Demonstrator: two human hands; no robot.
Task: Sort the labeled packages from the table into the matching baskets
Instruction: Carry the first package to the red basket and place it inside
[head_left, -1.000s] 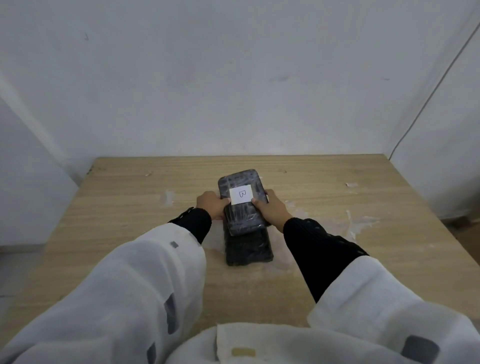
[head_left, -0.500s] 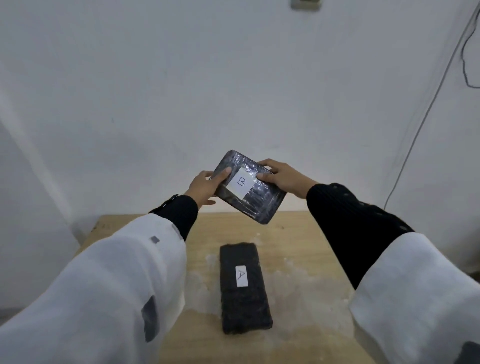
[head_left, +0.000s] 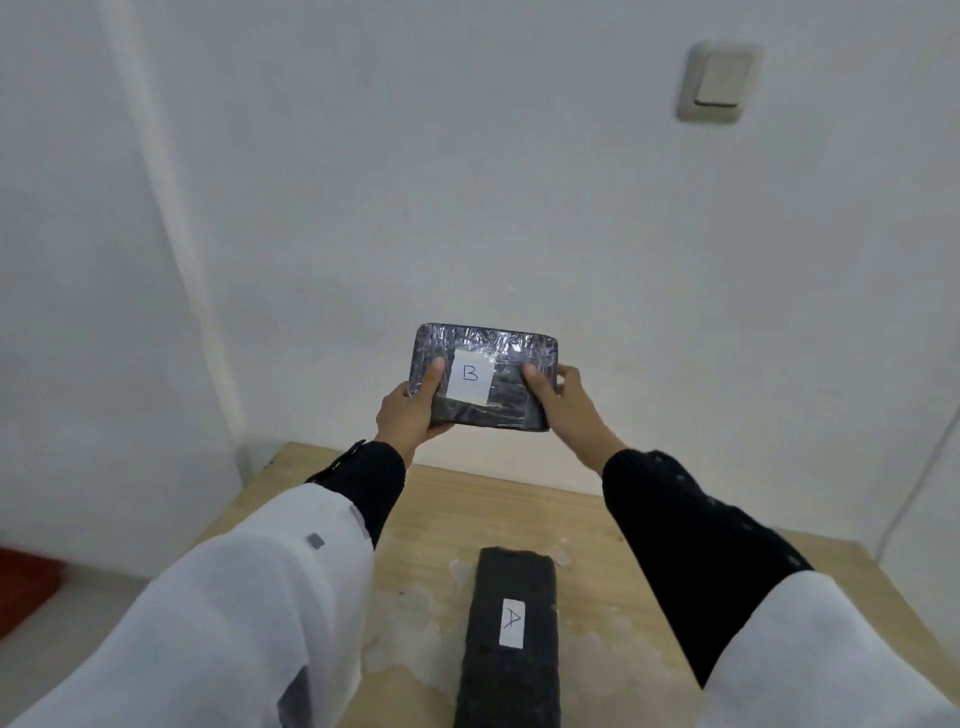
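I hold a dark, plastic-wrapped package marked B (head_left: 511, 389) up in front of the white wall, well above the table. My left hand (head_left: 410, 413) grips its left end with the thumb on top. My right hand (head_left: 563, 402) grips its right end. The white label with the letter B faces me, level. A second black package marked A (head_left: 511, 634) lies lengthwise on the wooden table (head_left: 597, 525) below, near the front edge. No basket is clearly in view.
A red object (head_left: 23, 587) sits low on the floor at the far left, partly cut off. A light switch (head_left: 719, 83) is on the wall at the upper right. White smears mark the table around the A package.
I lifted the B package off the A package, raised it and turned it level with the label facing me. The view has tilted upward, so the table sits lower in frame.
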